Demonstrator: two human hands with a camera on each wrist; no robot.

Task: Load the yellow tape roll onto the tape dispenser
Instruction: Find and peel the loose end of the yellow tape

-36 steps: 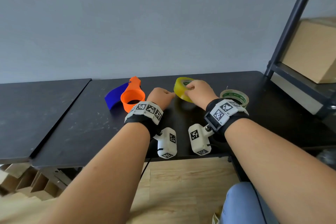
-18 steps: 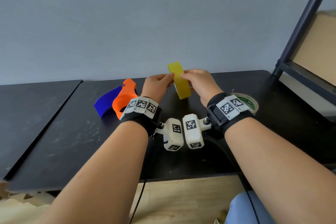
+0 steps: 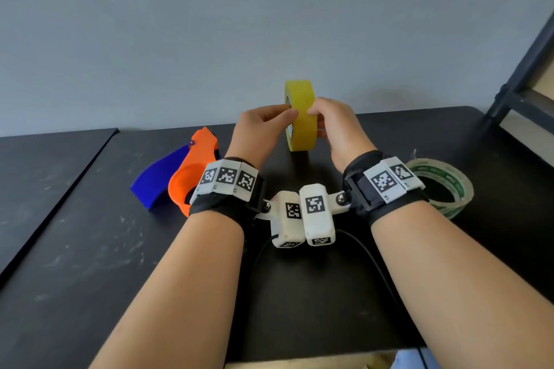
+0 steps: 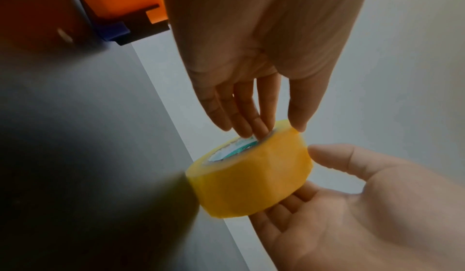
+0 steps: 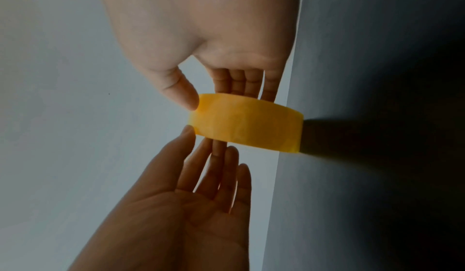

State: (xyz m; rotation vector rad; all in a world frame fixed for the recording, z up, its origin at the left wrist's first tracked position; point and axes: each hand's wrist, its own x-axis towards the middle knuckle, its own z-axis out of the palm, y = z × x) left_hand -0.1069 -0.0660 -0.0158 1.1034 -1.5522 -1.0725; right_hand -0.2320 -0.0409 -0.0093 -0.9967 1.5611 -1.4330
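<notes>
The yellow tape roll (image 3: 301,117) is held on edge above the black table (image 3: 90,249), between both hands. My left hand (image 3: 289,112) pinches its left side, fingers reaching into the core (image 4: 241,148) and thumb on the outer rim. My right hand (image 3: 317,120) grips the right side, thumb on the rim and fingers flat against the far face (image 5: 251,94). The orange and blue tape dispenser (image 3: 192,171) lies on the table to the left of my left wrist, partly hidden by it.
A clear tape roll with green print (image 3: 446,189) lies flat just right of my right wrist. A dark shelf post (image 3: 524,69) rises at the far right. A seam (image 3: 60,207) splits the table on the left. The wall stands close behind.
The yellow roll has left the table and risen, turning upright on its edge. Both hands have come up with it and closed in on its two sides.
</notes>
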